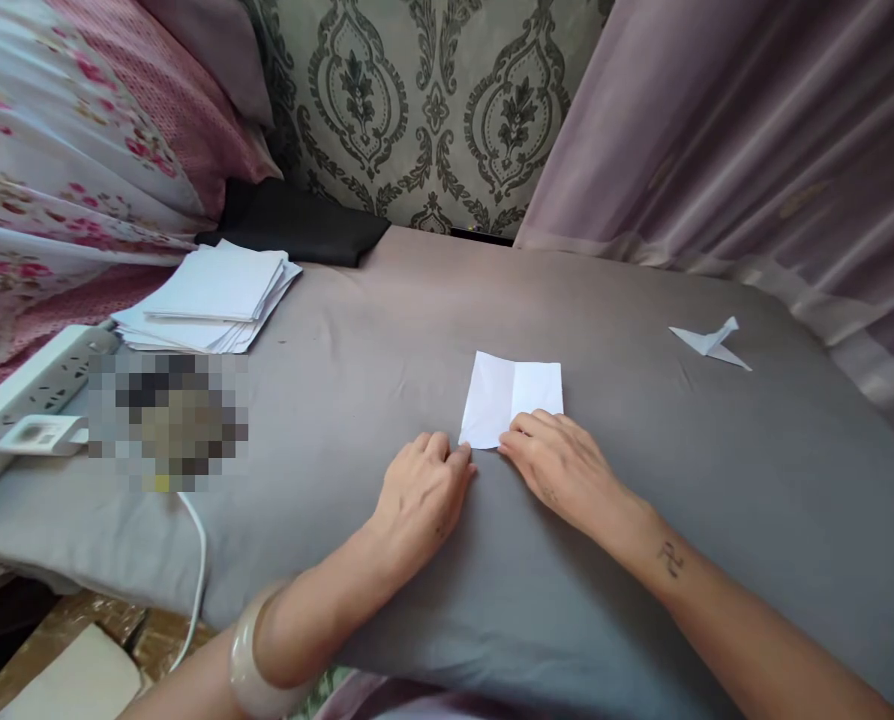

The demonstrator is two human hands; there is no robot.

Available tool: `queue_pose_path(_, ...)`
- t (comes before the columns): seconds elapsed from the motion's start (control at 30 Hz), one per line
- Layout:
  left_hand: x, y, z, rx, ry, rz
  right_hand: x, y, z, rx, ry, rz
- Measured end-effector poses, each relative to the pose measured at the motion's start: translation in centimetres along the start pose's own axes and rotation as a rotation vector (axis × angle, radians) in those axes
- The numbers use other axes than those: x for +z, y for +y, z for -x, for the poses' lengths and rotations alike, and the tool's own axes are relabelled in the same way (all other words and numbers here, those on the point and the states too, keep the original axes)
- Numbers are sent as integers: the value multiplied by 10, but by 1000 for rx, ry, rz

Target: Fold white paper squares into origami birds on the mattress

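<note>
A small white sheet of paper [488, 395] with a crease down its middle lies on the grey cloth-covered surface. At its near left corner, my left hand [423, 490] has curled fingers, with the thumb and fingertip pinching the paper's edge. My right hand [559, 455] covers the near right part of the sheet, fingers bent and closed on its lower edge. The sheet's right corner is hidden under that hand. Farther right on the cloth rests a folded white paper bird [709, 342], apart from both hands.
A stack of white paper [207, 295] sits at the back left, before a black folded cloth [297, 222]. A white power strip [34, 400] with a plugged-in charger [42, 435] lies at left, near a blurred-out object [181, 420]. A white cable [201, 550] hangs over the front edge.
</note>
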State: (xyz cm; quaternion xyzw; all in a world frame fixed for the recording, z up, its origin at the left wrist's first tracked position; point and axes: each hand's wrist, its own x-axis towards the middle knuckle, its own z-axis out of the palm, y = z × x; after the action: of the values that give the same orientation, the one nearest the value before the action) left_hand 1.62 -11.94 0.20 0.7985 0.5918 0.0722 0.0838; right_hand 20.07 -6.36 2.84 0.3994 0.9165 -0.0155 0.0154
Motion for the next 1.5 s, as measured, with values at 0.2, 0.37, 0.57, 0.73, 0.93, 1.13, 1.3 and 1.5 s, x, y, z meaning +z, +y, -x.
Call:
queue_pose_path(0.2,3,3,3,-45,38,78,-7,10,-14,23,-111,-110)
queue_pose_path(0.37,6,-7,-6,-161,99,297,-18,14,-31,73,-234,-151)
queue_pose_path(0.57,5,-10,-15,-306,67,472,-32,12,-48,152,-363,-163)
queue_pose_path(0.73,2,-10,-19,-374,24,520,-35,13,-56,162,-410,-164)
queue_pose_path(0.93,2,-8,-21,-384,32,495,-28,20,-63,155,-430,-186)
queue_pose_path(1.13,5,-7,-21,-319,81,420,-29,23,-70,158,-494,-200)
queue_pose_path(1.3,8,-7,-20,-267,101,336,-31,22,-72,165,-522,-219)
queue_pose_path(1.5,11,-8,-22,-258,93,290,-33,21,-74,167,-526,-210)
